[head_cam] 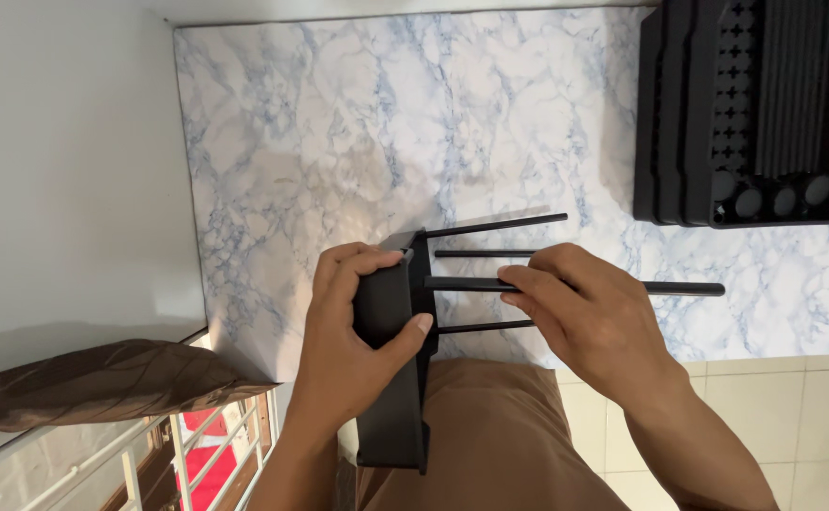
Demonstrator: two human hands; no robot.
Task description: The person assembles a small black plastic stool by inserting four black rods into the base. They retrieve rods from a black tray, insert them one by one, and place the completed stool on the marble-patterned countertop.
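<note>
My left hand (358, 326) grips the body of a black router (397, 416) held on edge over the near rim of a marble-patterned table. Several thin black antennas stick out from it to the right. My right hand (590, 317) pinches one antenna (679, 288), the longest-looking one, between thumb and fingers near its base. Two other antennas (500, 225) lie above it and one shows below, partly hidden by my right hand.
A stack of black moulded plastic trays (750, 114) stands at the table's (339, 123) far right. A white wall runs along the left. My brown trousers (500, 445), a tiled floor (812, 426) and a railing (149, 464) show below.
</note>
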